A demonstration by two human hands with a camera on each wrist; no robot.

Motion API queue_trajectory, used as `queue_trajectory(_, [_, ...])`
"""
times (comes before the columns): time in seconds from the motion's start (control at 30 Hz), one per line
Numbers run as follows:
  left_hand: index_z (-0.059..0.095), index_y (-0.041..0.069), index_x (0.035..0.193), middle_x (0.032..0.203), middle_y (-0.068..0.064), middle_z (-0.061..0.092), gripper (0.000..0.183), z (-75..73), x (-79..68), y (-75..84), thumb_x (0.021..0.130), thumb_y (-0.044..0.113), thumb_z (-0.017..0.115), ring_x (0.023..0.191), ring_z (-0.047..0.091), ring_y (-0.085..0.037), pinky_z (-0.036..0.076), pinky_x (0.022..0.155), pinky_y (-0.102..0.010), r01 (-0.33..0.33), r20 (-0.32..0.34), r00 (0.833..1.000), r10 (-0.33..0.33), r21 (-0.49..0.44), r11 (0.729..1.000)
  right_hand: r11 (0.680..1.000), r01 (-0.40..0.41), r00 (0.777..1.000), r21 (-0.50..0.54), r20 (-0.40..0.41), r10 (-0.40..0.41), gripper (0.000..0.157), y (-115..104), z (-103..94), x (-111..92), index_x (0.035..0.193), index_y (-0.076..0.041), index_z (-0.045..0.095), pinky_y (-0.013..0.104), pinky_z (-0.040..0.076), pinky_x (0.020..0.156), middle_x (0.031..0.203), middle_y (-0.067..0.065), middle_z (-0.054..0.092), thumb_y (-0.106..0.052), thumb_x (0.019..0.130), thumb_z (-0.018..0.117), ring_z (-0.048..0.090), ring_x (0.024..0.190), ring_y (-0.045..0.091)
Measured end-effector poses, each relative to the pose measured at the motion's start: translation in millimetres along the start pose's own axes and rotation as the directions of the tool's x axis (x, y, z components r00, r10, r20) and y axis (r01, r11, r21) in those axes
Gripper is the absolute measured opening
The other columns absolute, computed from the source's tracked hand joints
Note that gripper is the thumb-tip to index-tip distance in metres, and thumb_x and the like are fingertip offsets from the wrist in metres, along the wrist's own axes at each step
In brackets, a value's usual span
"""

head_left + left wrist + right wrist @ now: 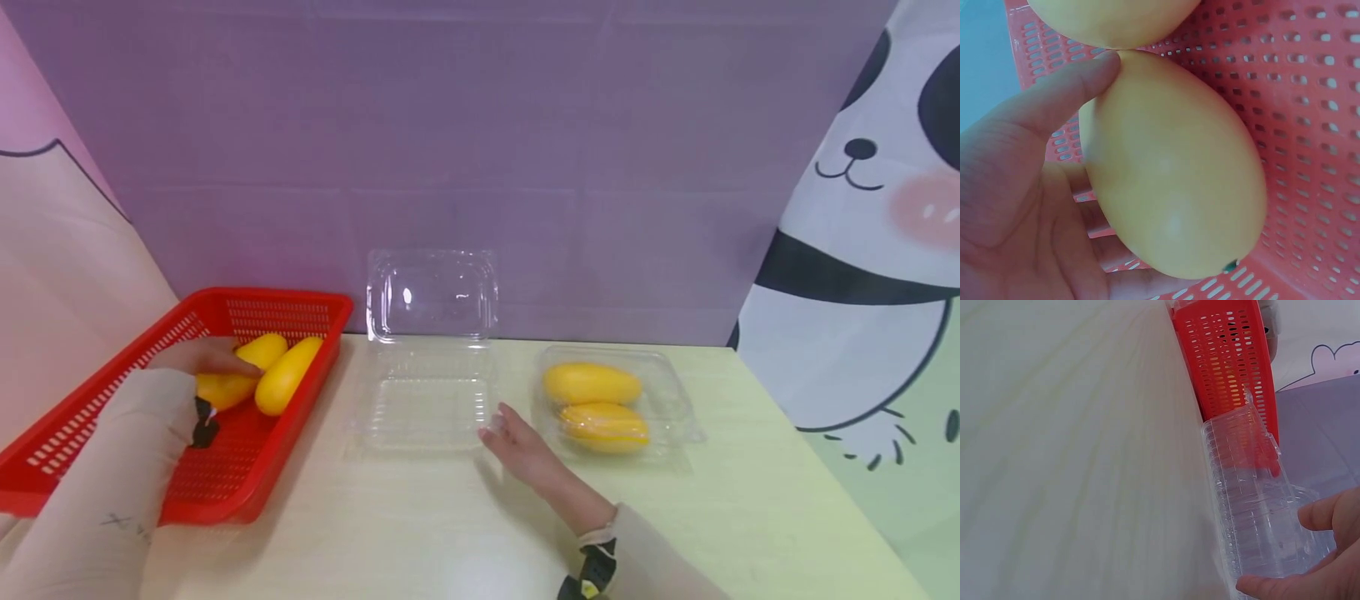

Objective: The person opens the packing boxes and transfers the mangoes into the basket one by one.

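Observation:
In the red basket, my left hand (197, 357) holds a yellow mango (1172, 169), its thumb on one side and the fingers curled round the other. That mango has a small green stem tip. Another mango (288, 383) lies beside it against the basket's right side. My right hand (525, 450) is at the front right corner of a clear hinged plastic box (431, 408), whose lid (432, 296) stands raised at the back. In the right wrist view, the thumb and a finger are spread apart at the box's edge, nothing gripped between them.
The red basket (251, 479) stands at the table's left. To the right is a second clear box (667, 392) containing two mangoes (592, 385). A purple backdrop (465, 150) rises behind the pale table (390, 533). A panda print (847, 333) is at the right.

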State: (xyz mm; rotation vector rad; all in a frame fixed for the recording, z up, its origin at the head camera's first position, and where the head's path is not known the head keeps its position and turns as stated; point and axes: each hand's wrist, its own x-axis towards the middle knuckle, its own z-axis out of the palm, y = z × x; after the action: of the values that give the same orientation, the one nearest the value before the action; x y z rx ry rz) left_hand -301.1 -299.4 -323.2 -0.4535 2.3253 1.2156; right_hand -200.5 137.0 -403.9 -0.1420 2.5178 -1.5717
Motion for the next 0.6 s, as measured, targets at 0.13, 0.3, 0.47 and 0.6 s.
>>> queue_trajectory(0.13, [0.007,0.029,0.151,0.15,-0.016,0.012,0.114,2.0,-0.6,-2.7,0.065,0.05,0.08,0.125,0.022,-0.045,0.038,0.09,-0.063,0.055,-0.069,0.996,-0.065,-0.137,0.989,1.0,0.006,1.0,0.011,0.005,-0.006,0.073,-0.4,0.3,0.0,0.146,0.006,0.019,0.053,0.027,0.109,0.143,0.031,0.033,-0.033,0.095,0.054,0.033,0.131,0.046])
queue_trajectory(0.3, [0.006,0.028,0.151,0.149,-0.019,0.013,0.114,2.7,-1.0,-1.0,0.066,0.05,0.079,0.123,0.023,-0.046,0.039,0.088,-0.062,0.058,-0.074,0.995,-0.065,-0.099,0.993,1.0,0.009,1.0,0.013,0.005,-0.009,0.074,-0.3,0.5,-0.1,0.146,0.007,0.019,0.054,0.027,0.108,0.141,0.032,0.035,-0.034,0.094,0.054,0.034,0.13,0.046])
queue_trajectory(0.47, [0.01,0.025,0.152,0.145,-0.02,0.017,0.113,3.0,-3.5,1.3,0.066,0.051,0.079,0.122,0.026,-0.044,0.042,0.088,-0.06,0.051,-0.061,0.997,-0.057,-0.092,0.994,1.0,-0.005,1.0,0.014,0.006,0.005,0.074,-0.7,0.6,0.0,0.146,0.006,0.02,0.054,0.027,0.108,0.142,0.031,0.035,-0.034,0.094,0.054,0.035,0.13,0.045])
queue_trajectory(0.6, [0.002,0.012,0.151,0.145,-0.028,0.011,0.108,-1.8,2.2,3.6,0.076,0.051,0.07,0.122,0.021,-0.049,0.035,0.094,-0.065,-0.025,0.036,0.999,0.022,0.105,0.994,0.999,-0.027,1.0,0.018,0.011,0.026,0.075,0.7,0.5,2.2,0.147,0.005,0.019,0.054,0.027,0.108,0.143,0.029,0.035,-0.034,0.094,0.055,0.034,0.131,0.045])
